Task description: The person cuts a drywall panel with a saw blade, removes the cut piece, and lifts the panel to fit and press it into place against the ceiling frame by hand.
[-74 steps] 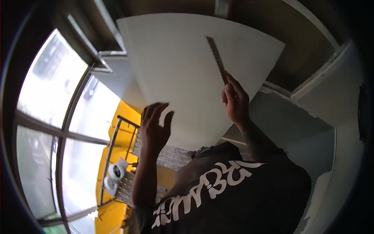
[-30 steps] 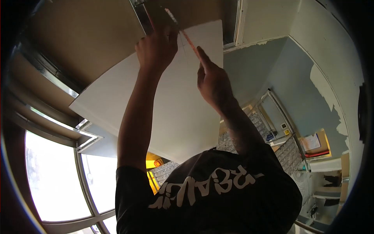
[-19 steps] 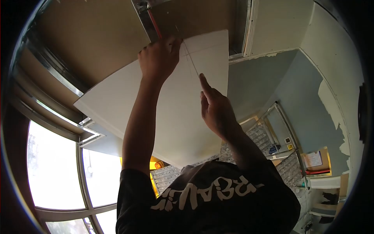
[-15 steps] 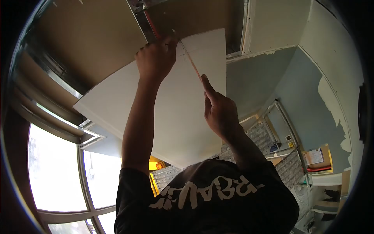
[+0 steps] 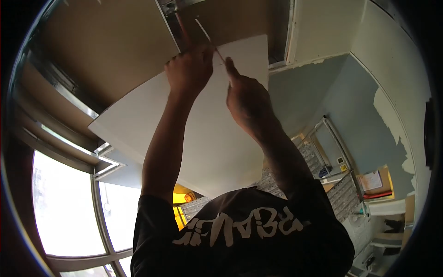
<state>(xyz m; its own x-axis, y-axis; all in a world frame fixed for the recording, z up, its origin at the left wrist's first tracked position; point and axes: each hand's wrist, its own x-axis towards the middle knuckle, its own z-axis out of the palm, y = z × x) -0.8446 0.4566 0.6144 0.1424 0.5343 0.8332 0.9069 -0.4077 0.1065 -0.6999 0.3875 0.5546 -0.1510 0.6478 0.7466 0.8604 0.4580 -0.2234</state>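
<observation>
A large white plasterboard sheet (image 5: 217, 134) stands tilted in front of me, its upper edge crossing the view. My left hand (image 5: 190, 69) is closed at that upper edge, fingers curled over it and thumb towards the saw. In my right hand (image 5: 249, 97) is a thin, narrow saw (image 5: 203, 30), its handle hidden by the fist. The index finger stretches along the blade, which crosses the board's edge beside my left thumb, its tip beyond the edge. A faint line shows on the board near the blade.
Behind the board, brown panels (image 5: 106, 41) sit between metal channels, with a red strip (image 5: 181, 25) near one. Bright windows (image 5: 67, 203) are at the left. Perforated metal scaffold planks (image 5: 344, 198) and a tubular frame (image 5: 339, 141) stand at the right, near a grey-blue wall (image 5: 369, 111).
My right hand has pushed the saw up and left along its length, so its tip reaches farther past the board's edge. My left hand stays at the edge, shifted slightly right.
</observation>
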